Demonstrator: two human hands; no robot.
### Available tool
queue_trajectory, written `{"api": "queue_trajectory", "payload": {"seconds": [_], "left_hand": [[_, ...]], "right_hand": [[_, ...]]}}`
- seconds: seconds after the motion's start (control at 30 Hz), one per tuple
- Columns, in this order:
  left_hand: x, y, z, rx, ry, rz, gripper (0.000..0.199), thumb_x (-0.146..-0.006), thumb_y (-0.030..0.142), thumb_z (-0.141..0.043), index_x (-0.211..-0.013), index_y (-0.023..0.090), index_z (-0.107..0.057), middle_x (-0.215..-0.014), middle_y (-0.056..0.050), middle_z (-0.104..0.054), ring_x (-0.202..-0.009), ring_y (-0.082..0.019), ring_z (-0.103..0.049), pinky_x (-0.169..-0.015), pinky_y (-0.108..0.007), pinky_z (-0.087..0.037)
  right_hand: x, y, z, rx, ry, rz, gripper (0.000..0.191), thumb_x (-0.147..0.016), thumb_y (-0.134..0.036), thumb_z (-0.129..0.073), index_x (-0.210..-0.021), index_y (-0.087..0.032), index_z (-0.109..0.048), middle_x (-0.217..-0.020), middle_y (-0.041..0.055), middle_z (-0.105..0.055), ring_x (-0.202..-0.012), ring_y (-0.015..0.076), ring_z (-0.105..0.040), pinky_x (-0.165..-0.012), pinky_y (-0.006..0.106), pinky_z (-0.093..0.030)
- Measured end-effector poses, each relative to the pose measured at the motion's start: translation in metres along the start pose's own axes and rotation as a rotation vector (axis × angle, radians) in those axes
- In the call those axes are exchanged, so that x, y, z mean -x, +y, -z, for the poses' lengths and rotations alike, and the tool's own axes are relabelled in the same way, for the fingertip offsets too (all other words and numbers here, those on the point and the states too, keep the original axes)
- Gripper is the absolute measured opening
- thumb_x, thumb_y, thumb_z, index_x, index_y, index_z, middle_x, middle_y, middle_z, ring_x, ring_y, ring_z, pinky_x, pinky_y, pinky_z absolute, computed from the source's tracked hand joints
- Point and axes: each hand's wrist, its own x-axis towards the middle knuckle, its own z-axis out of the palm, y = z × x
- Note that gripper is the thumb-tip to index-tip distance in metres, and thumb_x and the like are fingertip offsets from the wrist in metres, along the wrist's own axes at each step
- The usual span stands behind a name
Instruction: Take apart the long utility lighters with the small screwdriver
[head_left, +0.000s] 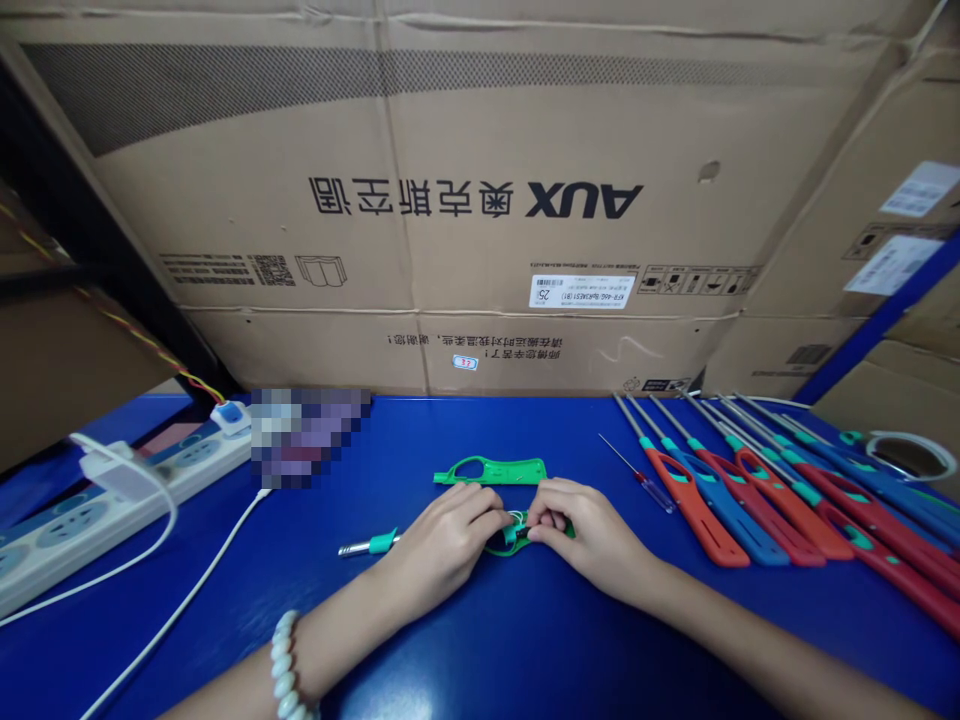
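A tall sheet of brown cardboard point(465, 120) stands like a wall behind the blue surface point(585, 440), its printing upside down: large black "AUX" lettering with Chinese characters, smaller lines of text, and a dark dotted band across the upper part. A white printed label point(583, 291) sits low on its right half. Horizontal and vertical creases cross it. At left a black post point(82, 200) slants down to the surface; at right a blue post point(874, 325) slants, with more cardboard beyond it. Soft pale light reflects off the glossy surface near the front.
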Motion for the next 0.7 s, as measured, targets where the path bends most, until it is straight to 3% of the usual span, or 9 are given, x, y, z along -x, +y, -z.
{"api": "queue_trajectory", "payload": {"seconds": [0.7], "left_hand": [[-0.001,0.004,0.0018,-0.045,-0.033,0.003,0.022,-0.096,0.013,-0.038,-0.092,0.013,-0.06,-0.088,-0.007,-0.057,-0.076,-0.018,-0.051,-0.069,-0.03,-0.044]], "right_hand": [[0.0015,0.0005,0.0001,0.028,-0.008,0.037,0.019,-0.079,-0.007,-0.066,-0.069,-0.019,-0.055,-0.067,-0.0033,-0.053,-0.066,0.0136,-0.05,-0.061,0.024,-0.036]]}}
